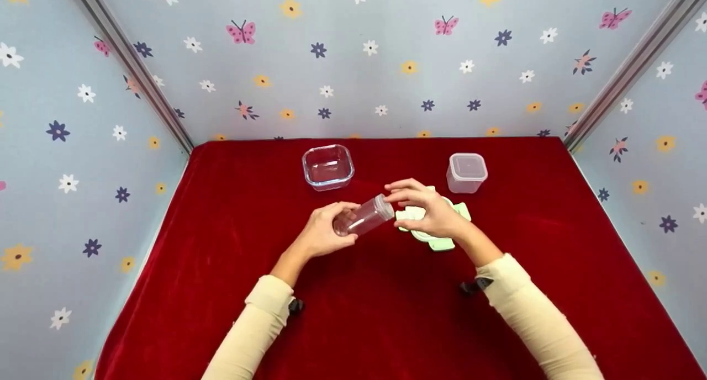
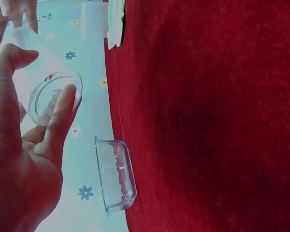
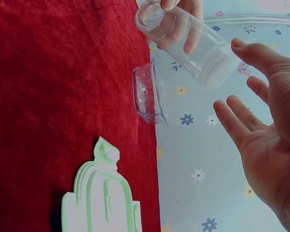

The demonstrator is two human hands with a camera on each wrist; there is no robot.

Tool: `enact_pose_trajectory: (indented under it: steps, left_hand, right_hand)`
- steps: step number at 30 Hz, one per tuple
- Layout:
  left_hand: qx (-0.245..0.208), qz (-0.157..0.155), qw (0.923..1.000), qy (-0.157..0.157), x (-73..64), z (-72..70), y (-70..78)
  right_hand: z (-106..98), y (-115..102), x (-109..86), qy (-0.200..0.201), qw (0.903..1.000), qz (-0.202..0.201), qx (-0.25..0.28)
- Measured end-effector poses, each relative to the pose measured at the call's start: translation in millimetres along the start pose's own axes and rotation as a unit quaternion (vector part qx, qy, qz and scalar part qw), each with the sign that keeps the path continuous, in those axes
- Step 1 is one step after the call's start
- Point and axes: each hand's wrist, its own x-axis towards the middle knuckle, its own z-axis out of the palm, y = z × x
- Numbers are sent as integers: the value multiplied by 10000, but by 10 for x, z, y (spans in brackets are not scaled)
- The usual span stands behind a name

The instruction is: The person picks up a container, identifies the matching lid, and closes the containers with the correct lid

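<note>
A clear cylindrical jar with a translucent screw lid is tilted above the cloth, its lidded end raised toward the right. My left hand grips it around the bottom end, with thumb and fingers on opposite sides. In the left wrist view, one fingertip lies at the round base. My right hand is spread beside the lid, its fingertips close to the lid's edge and its fingers not wrapped around it. Beneath the right hand lies a pale green lid with side flaps, partly hidden by that hand.
A square clear glass container stands uncovered at the back, left of centre. At the back right is a small translucent plastic box with its lid on. Red cloth covers the table, and patterned panels enclose the back and sides.
</note>
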Motion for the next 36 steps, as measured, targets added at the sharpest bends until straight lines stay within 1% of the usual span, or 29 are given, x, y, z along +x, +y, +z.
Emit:
enact_pose_trajectory:
  steps: [3,9,17,22,26,29,32,36]
  left_hand:
    - [-63,44,10000,-36,11,12,28]
    - [-53,284,9996,-49,34,39,84]
    - [101,423,9990,-40,41,63,84]
    - [252,494,9984,71,27,92,79]
    - [431,633,9969,195,18,116,82]
    - [635,825,9941,312,11,125,91]
    - [874,1038,9897,465,8,133,103]
    - [1227,1389,9800,723,2,149,105]
  right_hand:
    - [12,13,2,-13,10000,-5,80]
    - [27,27,-5,-38,9998,29,203]
    - [20,28,-12,-95,9996,145,214]
    - [21,36,-30,-41,9993,231,274]
    - [19,26,-39,5,9990,350,275]
    - [21,17,-43,61,9988,426,242]
    - [28,19,-47,164,9983,497,251]
    - [51,33,-48,316,9972,601,315]
